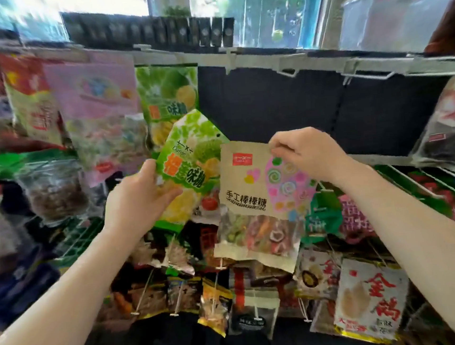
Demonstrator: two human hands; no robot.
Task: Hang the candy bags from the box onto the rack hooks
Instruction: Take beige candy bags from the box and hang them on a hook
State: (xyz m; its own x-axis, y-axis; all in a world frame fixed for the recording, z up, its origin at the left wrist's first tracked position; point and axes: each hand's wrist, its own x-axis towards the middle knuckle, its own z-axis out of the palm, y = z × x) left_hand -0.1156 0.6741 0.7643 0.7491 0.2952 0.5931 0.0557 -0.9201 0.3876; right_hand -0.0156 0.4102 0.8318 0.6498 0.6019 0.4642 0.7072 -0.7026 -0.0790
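My left hand (138, 199) grips a green durian candy bag (189, 159) by its lower left side, tilted to the right. A brown paper lollipop bag (253, 197) hangs from my right hand (307, 154), which pinches its top right corner. Both bags are held in front of the dark back panel of the rack. Two bare white hooks (290, 72) (369, 76) stick out from the top rail above my right hand. Another green durian bag (168, 95) hangs on the rail to the left of the bare hooks.
A pink bag (96, 101) and a red-and-white bag (31, 101) hang further left on the rail. A row of dark boxes (153, 31) stands on top of the rack. Several snack bags (369, 300) hang on lower hooks. Wire baskets (436, 181) sit at the right.
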